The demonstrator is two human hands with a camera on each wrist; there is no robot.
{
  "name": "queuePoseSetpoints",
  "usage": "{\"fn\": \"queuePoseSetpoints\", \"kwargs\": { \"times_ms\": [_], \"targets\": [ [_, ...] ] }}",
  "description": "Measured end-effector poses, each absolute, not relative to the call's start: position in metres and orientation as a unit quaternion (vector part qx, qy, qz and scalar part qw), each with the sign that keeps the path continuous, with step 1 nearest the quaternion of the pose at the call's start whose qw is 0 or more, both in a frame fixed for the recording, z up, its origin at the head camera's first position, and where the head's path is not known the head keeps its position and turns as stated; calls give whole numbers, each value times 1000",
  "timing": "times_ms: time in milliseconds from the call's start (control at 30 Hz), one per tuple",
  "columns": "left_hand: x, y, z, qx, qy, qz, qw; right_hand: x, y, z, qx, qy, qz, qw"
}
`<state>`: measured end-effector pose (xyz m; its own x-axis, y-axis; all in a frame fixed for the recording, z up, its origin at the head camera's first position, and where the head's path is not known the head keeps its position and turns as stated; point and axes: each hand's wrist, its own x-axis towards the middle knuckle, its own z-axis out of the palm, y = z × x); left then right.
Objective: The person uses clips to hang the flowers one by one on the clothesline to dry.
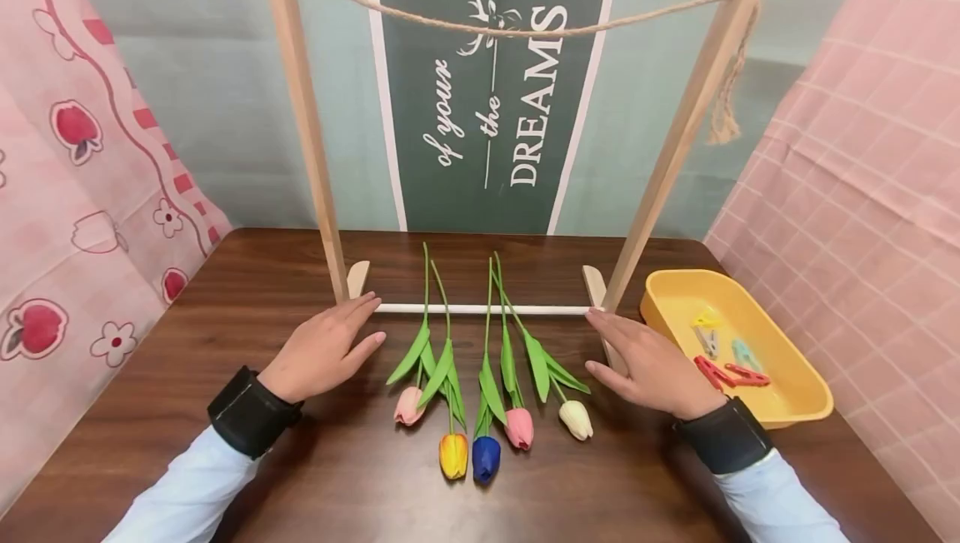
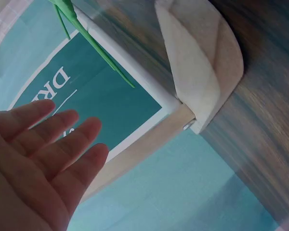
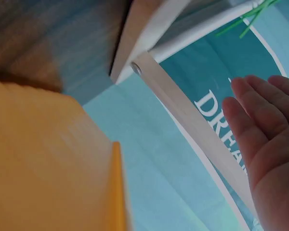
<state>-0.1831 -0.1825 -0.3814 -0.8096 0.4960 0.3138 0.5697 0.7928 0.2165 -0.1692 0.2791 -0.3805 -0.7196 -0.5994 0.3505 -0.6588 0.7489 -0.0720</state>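
Left hand (image 1: pixel 322 350) and right hand (image 1: pixel 654 366) are both empty, fingers out. Bench (image 1: pixel 337 476) has the wooden frame (image 1: pixel 303 110), yellow tray (image 1: pixel 783 347) at right — and five tulips (image 1: pixel 491 393) between the hands, stems crossing the white bar (image 1: pixel 547 311), so bumping the frame could probably scatter them.

The tulips (image 1: pixel 453 455) are pink, yellow-orange, deep blue and cream, with green leaves (image 1: pixel 489 389). The rod (image 1: pixel 472 309) is white, the stand (image 1: pixel 306 110) pale beige, the basin (image 1: pixel 806 401) yellow, the pegs (image 1: pixel 752 377) red, teal, yellow and grey. Brown wood grain streaks the bench (image 1: pixel 337 476); white grid lines cross the right pink cloth (image 1: pixel 862 135).
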Motion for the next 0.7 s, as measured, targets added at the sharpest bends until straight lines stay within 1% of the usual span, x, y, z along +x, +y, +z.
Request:
{"fn": "queuePoseSetpoints", "kwargs": {
  "times_ms": [167, 333, 467, 600, 700],
  "targets": [
    [-182, -182, -379, -266, -941, -173, 113, -164, 280, -369, 321, -930, 98, 149],
    [-181, -183, -379, -253, -944, -183, 108, -159, 283, -356, 323, -928, 85, 167],
    [-181, -182, -379, -246, -944, -189, 116, -153, 290, -342, 323, -928, 74, 171],
    [-182, -182, -378, -243, -941, -197, 129, -149, 302, -326, 299, -938, 66, 160],
    [-182, -183, -377, -243, -940, -199, 136, -151, 315, -313, 279, -945, 66, 155]
  ]
}}
